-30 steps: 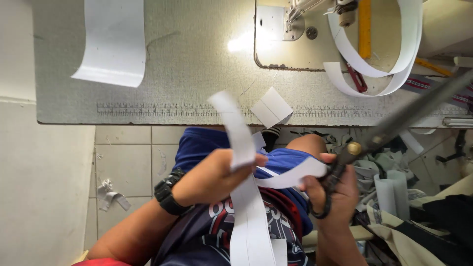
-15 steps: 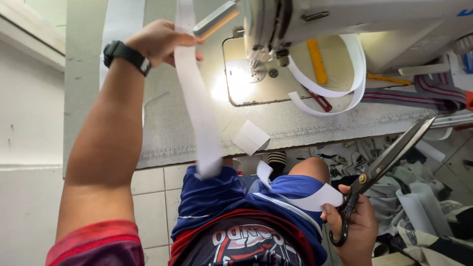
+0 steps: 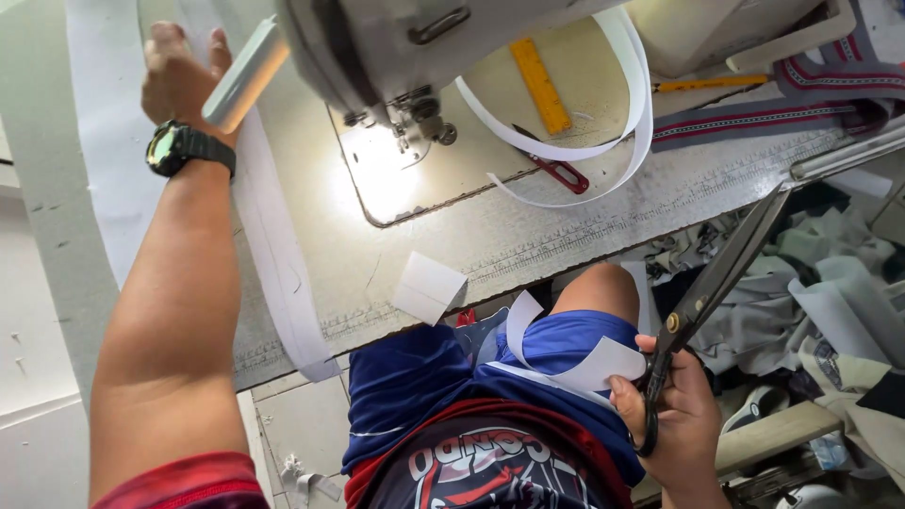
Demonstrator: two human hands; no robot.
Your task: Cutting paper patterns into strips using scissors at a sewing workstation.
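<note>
Left hand (image 3: 179, 71) at 10 o'clock pins the white strip (image 3: 273, 254) flat on the table (image 3: 528, 236); strip hangs off the near edge. Right hand (image 3: 674, 419) at 5 o'clock grips shears (image 3: 716, 273), blades together. Best kept taut, blades pointed away.

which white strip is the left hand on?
The long flat strip draped over the table's front edge, under the left hand. The looped strip lies beside the sewing machine; a cut piece is at the right hand.
</note>
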